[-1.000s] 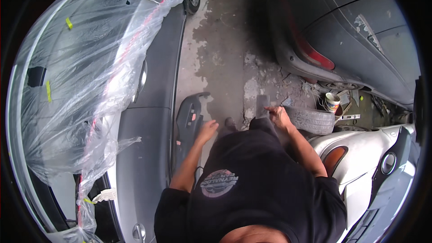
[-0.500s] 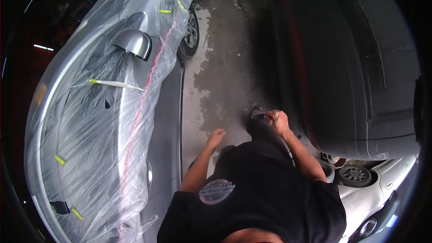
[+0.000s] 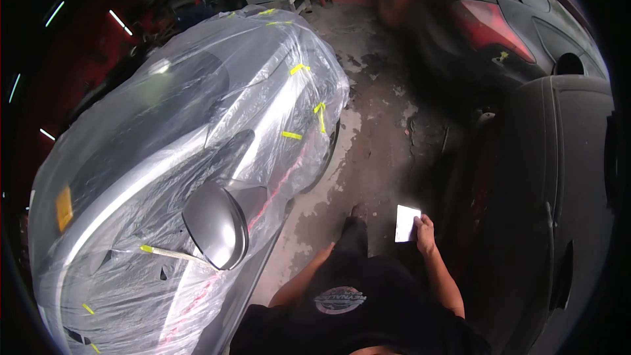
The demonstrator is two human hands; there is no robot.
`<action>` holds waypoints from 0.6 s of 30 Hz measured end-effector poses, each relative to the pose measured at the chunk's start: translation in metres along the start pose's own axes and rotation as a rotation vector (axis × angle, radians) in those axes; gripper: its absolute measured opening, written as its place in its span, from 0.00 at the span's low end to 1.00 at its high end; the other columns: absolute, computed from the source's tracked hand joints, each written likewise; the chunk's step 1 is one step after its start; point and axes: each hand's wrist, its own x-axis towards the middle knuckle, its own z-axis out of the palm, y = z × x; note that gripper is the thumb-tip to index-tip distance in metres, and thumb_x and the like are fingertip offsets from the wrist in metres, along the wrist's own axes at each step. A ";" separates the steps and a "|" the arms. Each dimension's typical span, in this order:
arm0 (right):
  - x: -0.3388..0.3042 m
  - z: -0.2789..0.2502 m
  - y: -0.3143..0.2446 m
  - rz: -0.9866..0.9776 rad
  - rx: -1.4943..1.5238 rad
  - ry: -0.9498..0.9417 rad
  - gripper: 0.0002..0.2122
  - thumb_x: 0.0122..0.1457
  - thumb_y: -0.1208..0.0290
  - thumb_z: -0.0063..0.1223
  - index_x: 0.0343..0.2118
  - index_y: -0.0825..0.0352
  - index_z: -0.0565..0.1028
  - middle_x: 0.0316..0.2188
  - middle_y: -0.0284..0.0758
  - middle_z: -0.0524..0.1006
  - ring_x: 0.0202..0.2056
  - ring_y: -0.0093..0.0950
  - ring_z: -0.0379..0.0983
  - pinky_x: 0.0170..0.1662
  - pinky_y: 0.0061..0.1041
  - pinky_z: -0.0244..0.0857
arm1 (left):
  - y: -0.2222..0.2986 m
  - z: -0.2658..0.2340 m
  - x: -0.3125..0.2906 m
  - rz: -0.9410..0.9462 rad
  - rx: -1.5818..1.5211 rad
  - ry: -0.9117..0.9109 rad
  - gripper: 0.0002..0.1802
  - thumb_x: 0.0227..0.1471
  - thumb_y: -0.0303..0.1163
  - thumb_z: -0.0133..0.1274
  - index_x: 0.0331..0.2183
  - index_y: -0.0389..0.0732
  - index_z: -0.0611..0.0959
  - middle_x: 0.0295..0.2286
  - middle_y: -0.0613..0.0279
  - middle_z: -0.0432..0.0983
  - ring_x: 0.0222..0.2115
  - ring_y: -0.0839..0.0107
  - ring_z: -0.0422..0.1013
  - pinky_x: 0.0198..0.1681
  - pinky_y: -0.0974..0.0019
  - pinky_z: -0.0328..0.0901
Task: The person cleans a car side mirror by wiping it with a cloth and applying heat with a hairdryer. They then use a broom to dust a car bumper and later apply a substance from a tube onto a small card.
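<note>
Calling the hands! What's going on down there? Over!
Right hand: holding flat white rectangle. Left hand: partly hidden, grip unclear. Alongside: plastic-wrapped car at left, dark vehicle at right. Over.

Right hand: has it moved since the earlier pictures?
Yes: the right hand has moved forward along the plastic-covered car; it was short of the car's mirror, and is now roughly level with it.

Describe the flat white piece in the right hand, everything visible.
The flat white piece is roughly rectangular and looks thin, with its longer sides running away from the body. Its upward face is bright, almost washed out, so its material can't be told. The right hand grips it at its right edge, thumb over the face; the underside is hidden. It is held over the floor, to the right of the person's leg. Only that hand visibly touches it.
</note>
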 end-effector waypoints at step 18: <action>0.499 -0.029 -0.274 0.257 0.158 0.018 0.11 0.58 0.78 0.59 0.44 0.69 0.75 0.36 0.33 0.79 0.36 0.26 0.78 0.44 0.28 0.72 | 0.679 -0.006 0.430 0.062 0.019 -0.088 0.27 0.62 0.51 0.54 0.55 0.43 0.78 0.43 0.57 0.80 0.38 0.70 0.74 0.36 0.66 0.71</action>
